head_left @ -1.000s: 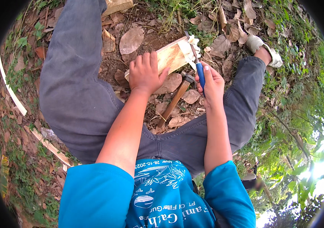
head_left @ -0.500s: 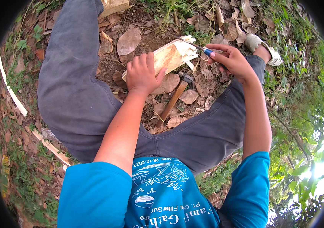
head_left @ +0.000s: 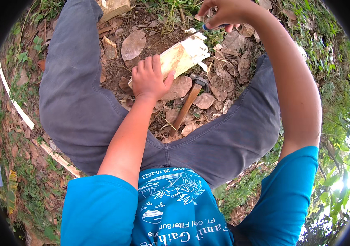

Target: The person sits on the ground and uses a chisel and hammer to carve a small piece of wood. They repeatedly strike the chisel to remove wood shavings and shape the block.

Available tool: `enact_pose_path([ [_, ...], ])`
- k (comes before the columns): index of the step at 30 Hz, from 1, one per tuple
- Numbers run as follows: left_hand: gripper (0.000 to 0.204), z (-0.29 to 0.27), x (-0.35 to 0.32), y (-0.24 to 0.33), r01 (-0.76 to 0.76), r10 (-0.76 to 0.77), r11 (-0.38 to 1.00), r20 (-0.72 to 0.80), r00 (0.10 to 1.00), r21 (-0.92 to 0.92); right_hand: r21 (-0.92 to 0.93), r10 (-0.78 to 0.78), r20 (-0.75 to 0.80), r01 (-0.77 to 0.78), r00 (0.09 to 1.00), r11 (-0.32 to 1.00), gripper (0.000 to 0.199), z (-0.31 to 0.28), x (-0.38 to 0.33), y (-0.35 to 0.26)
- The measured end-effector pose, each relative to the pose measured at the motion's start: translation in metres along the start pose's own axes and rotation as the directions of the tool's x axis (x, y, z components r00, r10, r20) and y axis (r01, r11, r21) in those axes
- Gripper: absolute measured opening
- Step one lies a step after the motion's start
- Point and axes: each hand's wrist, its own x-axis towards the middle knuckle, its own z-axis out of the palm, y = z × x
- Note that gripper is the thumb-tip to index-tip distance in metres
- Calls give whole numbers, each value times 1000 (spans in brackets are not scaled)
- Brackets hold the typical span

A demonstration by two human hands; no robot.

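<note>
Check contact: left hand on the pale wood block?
Touching. The head view shows the left hand with fingers and palm pressed flat on the near end of the wood block.

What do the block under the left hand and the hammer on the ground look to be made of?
Block: pale raw wood, going by the yellowish grain and the splintered, frayed far end. The left hand rests on it.
Hammer: reddish-brown wooden handle, smooth, perhaps varnished; the head looks like dark dull metal, though it is small in view.
</note>
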Motion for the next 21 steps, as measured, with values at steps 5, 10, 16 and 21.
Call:
enact_pose_path([
  [5, 68, -2, 2, 3, -15, 15, 1000, 1, 1000, 15, -235, -136, -45, 122, 990, 964, 50, 23, 19, 10],
  [10, 67, -3, -1, 1, 20, -19, 1000, 29, 999, -14, 344, -5, -391, 151, 920, 927, 35, 112, -47, 52],
  [16, 65, 0, -1, 3, 3, -3, 1000, -13, 1000, 10, 653, 289, -449, 89, 845, 752, 33, 209, -101, 98],
  [21, 65, 3, 1, 2, -5, 5, 1000, -45, 999, 16, 675, 353, -549, 152, 758, 722, 32, 238, -92, 92],
])
